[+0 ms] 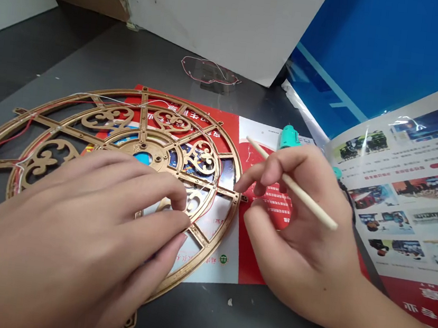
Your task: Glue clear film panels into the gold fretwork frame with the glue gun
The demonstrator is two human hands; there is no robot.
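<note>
A round gold-coloured openwork frame with scrolled ornaments lies flat in front of me. Thin red and white wires run along its inner and outer rings. My left hand reaches over the frame, thumb and fingertips pinched together at the wire on the inner ring's near right side. A slim pale wooden stick is tucked between the fingers of my right hand. That hand's thumb and index fingertip stand apart beside the frame's right rim, the index tip close to a spoke end.
Under the frame lies a red and white printed sheet on the dark table. Behind the right hand stands a teal bottle-like object. A wire loop lies farther back. White boxes and an upright brochure border the space.
</note>
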